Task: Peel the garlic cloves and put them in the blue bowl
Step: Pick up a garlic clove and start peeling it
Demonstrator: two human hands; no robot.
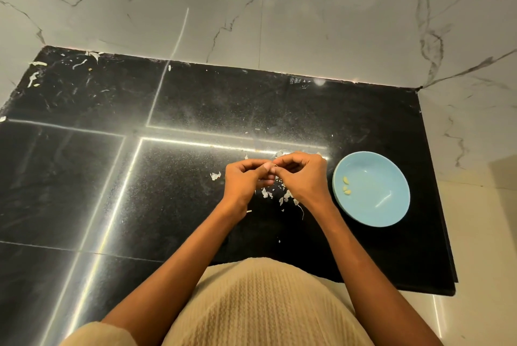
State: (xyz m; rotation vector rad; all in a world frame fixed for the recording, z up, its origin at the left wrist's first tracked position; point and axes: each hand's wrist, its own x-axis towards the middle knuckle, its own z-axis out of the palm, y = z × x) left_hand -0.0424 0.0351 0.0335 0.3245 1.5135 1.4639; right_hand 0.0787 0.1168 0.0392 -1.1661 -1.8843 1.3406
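**Over the black counter: small clove, small grip**

Above the dark counter [195, 110], just left of the blue bowl [391, 206], left hand [246, 180] and right hand [302, 175] brought together, fingertips [269, 168] touching, pinched on something tiny. Presumably a garlic clove [272, 167], though almost wholly hidden behind thumbs and fingers; cannot tell how much skin remains. In the bowl near its left wall, a few peeled cloves [346, 185], pale yellow, close together. On the counter beneath and around the hands, scattered skin scraps [265, 193], white and thin.

Judged from size alone: very light, firm enough to take a hard pinch, unlikely to crush. Bare flesh likely slick and a little sticky, so apt to squirt from a loose grip. Skin papery, brittle, prone to tearing in flakes and clinging to fingers. Best held across the broad sides with one hand, skin caught by a nail at the root end and pulled lengthwise with the other. Short carry to the bowl, low drop enough.
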